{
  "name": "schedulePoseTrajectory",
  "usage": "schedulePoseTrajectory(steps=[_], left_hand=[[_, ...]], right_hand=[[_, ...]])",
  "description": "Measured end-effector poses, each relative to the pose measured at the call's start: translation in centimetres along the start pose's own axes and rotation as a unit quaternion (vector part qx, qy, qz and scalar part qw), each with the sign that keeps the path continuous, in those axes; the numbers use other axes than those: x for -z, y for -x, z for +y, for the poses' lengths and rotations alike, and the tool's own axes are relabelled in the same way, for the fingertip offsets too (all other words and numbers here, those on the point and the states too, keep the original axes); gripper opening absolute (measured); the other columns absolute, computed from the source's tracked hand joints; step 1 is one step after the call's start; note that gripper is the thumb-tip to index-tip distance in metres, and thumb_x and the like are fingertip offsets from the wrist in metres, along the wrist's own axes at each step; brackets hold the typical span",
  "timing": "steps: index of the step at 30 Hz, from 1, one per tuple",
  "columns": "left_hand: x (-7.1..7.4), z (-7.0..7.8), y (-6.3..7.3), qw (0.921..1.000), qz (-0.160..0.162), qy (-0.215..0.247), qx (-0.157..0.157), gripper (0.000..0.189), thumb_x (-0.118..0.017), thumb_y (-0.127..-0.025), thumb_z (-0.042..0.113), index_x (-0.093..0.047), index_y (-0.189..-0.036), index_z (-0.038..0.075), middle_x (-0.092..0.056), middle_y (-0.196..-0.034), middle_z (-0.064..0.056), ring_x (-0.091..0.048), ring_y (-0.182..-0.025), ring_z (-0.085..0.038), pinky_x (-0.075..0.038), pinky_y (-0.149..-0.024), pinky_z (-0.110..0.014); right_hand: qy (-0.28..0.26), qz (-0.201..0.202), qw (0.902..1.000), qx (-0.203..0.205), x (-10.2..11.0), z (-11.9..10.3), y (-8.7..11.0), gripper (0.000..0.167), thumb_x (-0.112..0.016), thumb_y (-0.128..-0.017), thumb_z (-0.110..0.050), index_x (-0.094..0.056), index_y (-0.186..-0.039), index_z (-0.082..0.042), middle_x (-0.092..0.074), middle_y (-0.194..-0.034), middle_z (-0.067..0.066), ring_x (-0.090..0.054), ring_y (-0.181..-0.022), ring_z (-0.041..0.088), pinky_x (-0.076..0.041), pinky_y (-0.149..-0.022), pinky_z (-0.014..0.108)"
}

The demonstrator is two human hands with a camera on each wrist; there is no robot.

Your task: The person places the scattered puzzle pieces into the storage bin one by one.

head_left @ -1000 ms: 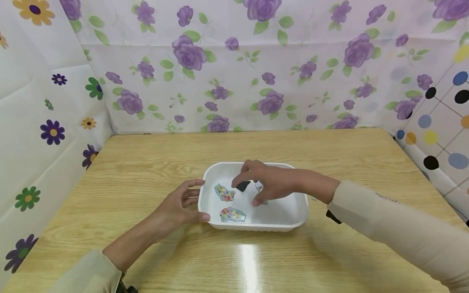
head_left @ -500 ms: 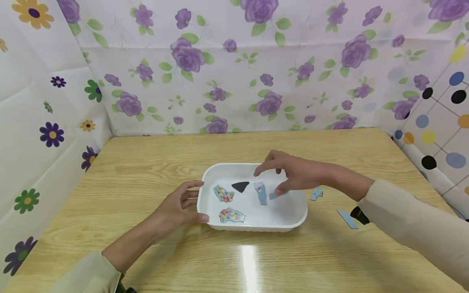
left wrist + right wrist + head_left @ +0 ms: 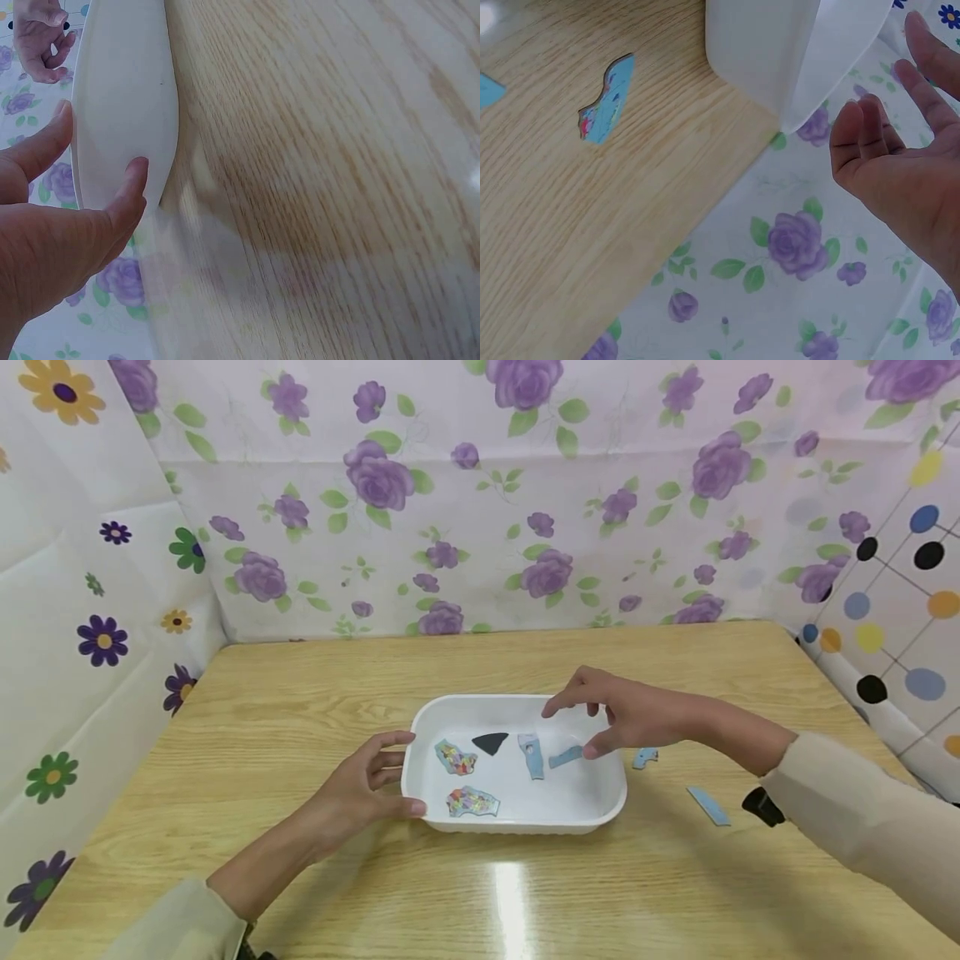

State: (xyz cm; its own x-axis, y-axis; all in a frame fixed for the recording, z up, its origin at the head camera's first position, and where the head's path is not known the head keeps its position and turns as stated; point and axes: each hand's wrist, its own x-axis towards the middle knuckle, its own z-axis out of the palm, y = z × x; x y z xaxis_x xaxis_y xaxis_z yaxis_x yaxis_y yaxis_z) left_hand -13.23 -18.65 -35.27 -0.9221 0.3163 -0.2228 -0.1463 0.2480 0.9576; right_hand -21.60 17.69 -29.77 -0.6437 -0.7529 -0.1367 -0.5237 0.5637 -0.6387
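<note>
In the head view, a white plastic tray [image 3: 555,806] stands mid-table. My left hand [image 3: 371,777] holds its left end, thumb at the front rim and fingers along the outer side. My right hand [image 3: 622,710] hovers over the tray's right end, thumb and index finger spread with nothing between them. Its thumb tip overlaps a narrow light-blue puzzle piece [image 3: 564,757]. Inside the tray also lie a blue piece with a white patch [image 3: 531,756], a black pointed piece [image 3: 491,742] and two multicoloured puzzle pieces, one behind [image 3: 456,758] and one in front [image 3: 472,802].
Right of the tray, a small blue printed piece [image 3: 644,757] and a long light-blue piece [image 3: 708,806] lie on the wooden table [image 3: 337,877]. Flower-printed sheets [image 3: 487,527] hang behind and at the left; a dotted sheet [image 3: 892,635] hangs at the right.
My right hand has moved right and up from the tray's middle, leaving the two light-blue pieces uncovered in the tray. The loose pieces at the right have come into sight. My left hand keeps its place.
</note>
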Motion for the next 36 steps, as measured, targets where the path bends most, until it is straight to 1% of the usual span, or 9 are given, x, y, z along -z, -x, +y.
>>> schedulePoseTrajectory(steps=[4,9,15,19,27,32,36], left_hand=[[0.0,-0.1,0.0,1.0,0.003,0.003,-0.002,0.089,-0.084,-0.073,0.011,-0.031,-0.145,0.012,-0.041,-0.143,-0.019,-0.042,-0.132,-0.036,-0.048,-0.098,-0.043],[0.0,-0.1,0.0,1.0,0.001,0.003,-0.002,0.089,-0.084,-0.073,0.011,-0.032,-0.145,0.012,-0.042,-0.143,-0.02,-0.042,-0.132,-0.036,-0.049,-0.097,-0.042],[0.0,-0.1,0.0,1.0,0.002,0.005,-0.001,0.089,-0.084,-0.073,0.011,-0.031,-0.145,0.011,-0.041,-0.143,-0.02,-0.042,-0.133,-0.036,-0.05,-0.096,-0.04],[0.0,-0.1,0.0,1.0,0.0,0.003,-0.004,0.089,-0.084,-0.073,0.011,-0.031,-0.145,0.011,-0.041,-0.144,-0.02,-0.041,-0.133,-0.036,-0.049,-0.097,-0.04],[0.1,0.0,0.0,1.0,0.004,0.002,-0.003,0.089,-0.084,-0.073,0.011,-0.031,-0.145,0.011,-0.041,-0.143,-0.02,-0.042,-0.133,-0.036,-0.049,-0.097,-0.04],[0.0,0.1,-0.1,1.0,0.005,0.0,0.002,0.089,-0.084,-0.073,0.011,-0.032,-0.145,0.011,-0.042,-0.143,-0.02,-0.042,-0.132,-0.035,-0.049,-0.097,-0.04],[0.0,0.1,0.0,1.0,0.004,0.0,0.005,0.09,-0.084,-0.073,0.011,-0.032,-0.145,0.011,-0.041,-0.143,-0.02,-0.042,-0.132,-0.035,-0.049,-0.097,-0.04]], right_hand=[[-0.007,-0.002,1.0,-0.004,0.3,0.4,0.6,0.054,-0.076,-0.084,-0.016,-0.055,-0.132,-0.028,-0.045,-0.115,0.003,-0.042,-0.1,0.024,-0.046,-0.076,0.037],[-0.01,0.009,0.9999,-0.006,0.8,1.0,1.8,0.053,-0.074,-0.085,-0.018,-0.054,-0.133,-0.029,-0.044,-0.118,0.005,-0.043,-0.1,0.026,-0.046,-0.074,0.035],[-0.022,0.044,0.9985,-0.024,1.4,2.0,3.4,0.054,-0.075,-0.084,-0.02,-0.054,-0.135,-0.021,-0.043,-0.115,0.007,-0.039,-0.096,0.025,-0.043,-0.071,0.035],[-0.003,0.071,0.9967,-0.038,1.6,2.9,4.2,0.056,-0.076,-0.083,-0.024,-0.054,-0.134,-0.021,-0.044,-0.115,0.006,-0.039,-0.096,0.024,-0.043,-0.073,0.037],[0.02,0.091,0.9936,-0.063,2.1,3.9,5.9,0.058,-0.077,-0.082,-0.02,-0.053,-0.134,-0.019,-0.045,-0.12,0.006,-0.039,-0.096,0.022,-0.042,-0.075,0.037],[0.02,0.095,0.992,-0.081,1.7,4.8,7.1,0.059,-0.078,-0.082,-0.018,-0.053,-0.135,-0.017,-0.044,-0.118,0.01,-0.043,-0.097,0.025,-0.044,-0.073,0.037],[0.011,0.098,0.9908,-0.093,1.1,5.8,8.0,0.061,-0.078,-0.081,-0.017,-0.052,-0.135,-0.016,-0.044,-0.117,0.011,-0.043,-0.098,0.028,-0.044,-0.074,0.038]])
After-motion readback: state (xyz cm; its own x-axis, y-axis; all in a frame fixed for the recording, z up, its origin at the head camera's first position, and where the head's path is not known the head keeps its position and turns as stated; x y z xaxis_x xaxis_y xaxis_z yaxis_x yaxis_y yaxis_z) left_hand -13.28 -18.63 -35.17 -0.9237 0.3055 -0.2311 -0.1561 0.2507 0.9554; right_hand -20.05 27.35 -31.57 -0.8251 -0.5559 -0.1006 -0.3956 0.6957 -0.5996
